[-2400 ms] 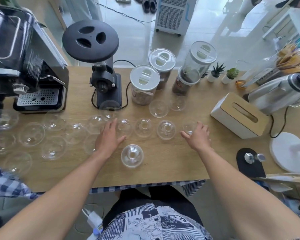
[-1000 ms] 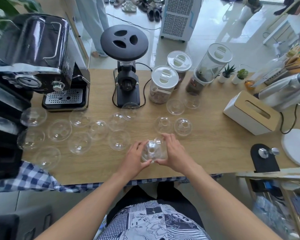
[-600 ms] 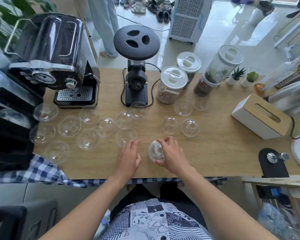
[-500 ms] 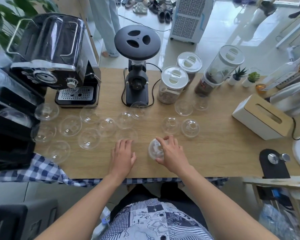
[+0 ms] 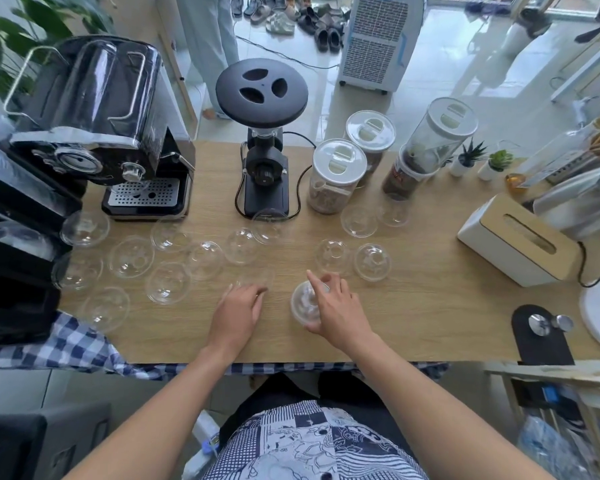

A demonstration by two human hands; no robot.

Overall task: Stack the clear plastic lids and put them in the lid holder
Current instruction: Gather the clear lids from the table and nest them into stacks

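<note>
Several clear dome lids lie scattered across the wooden table (image 5: 430, 323). My right hand (image 5: 340, 311) grips a small stack of clear lids (image 5: 303, 303), tilted on its side just above the table. My left hand (image 5: 238, 311) rests palm down, its fingertips on the near rim of a single clear lid (image 5: 255, 277). Two more lids (image 5: 333, 254) (image 5: 373, 261) sit just beyond my right hand. A black lid holder (image 5: 18, 258) stands at the left edge, with clear lids in its slots.
At the back stand an espresso machine (image 5: 97, 126), a black grinder (image 5: 262, 143) and lidded canisters (image 5: 336, 174). A white and wood tissue box (image 5: 518, 237) sits at the right. A tamper on a black mat (image 5: 539, 336) lies near the right front edge. A checked cloth (image 5: 73, 344) hangs at the left.
Both hands held the stack a second ago. My left hand has let go and slid left and forward onto a single lid. My right hand keeps the stack, now tilted.
</note>
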